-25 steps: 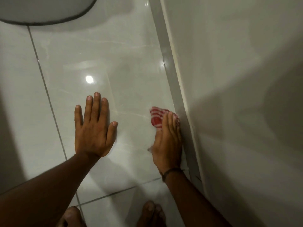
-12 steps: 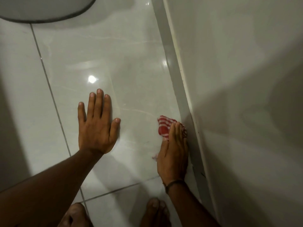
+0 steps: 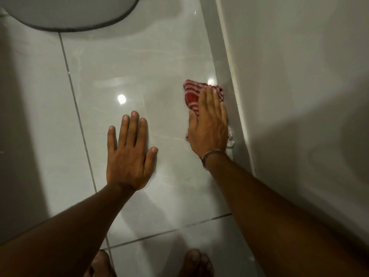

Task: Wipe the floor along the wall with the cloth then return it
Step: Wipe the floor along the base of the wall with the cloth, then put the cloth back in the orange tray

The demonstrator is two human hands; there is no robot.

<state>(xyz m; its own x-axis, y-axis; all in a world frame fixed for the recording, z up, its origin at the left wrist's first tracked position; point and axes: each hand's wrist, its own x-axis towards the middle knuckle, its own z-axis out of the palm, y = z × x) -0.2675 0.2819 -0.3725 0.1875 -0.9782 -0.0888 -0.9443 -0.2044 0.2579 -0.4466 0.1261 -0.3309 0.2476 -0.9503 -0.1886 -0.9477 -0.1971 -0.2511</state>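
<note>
A red-and-white striped cloth [image 3: 191,93] lies on the glossy pale floor tile [image 3: 143,62], right beside the skirting of the wall [image 3: 289,96]. My right hand [image 3: 209,124] presses flat on the cloth, fingers pointing away from me, with the cloth's striped end showing past the fingertips and a white frayed edge by the wrist. My left hand [image 3: 129,154] lies palm down on the tile to the left, fingers spread, holding nothing.
A grey skirting strip [image 3: 229,76] runs along the foot of the wall. A round pale object with a dark rim [image 3: 69,13] sits at the top left. My bare feet [image 3: 195,262] show at the bottom edge. Grout lines cross the floor.
My right hand has slid the cloth forward along the skirting, away from me. My left hand stays planted on the tile.
</note>
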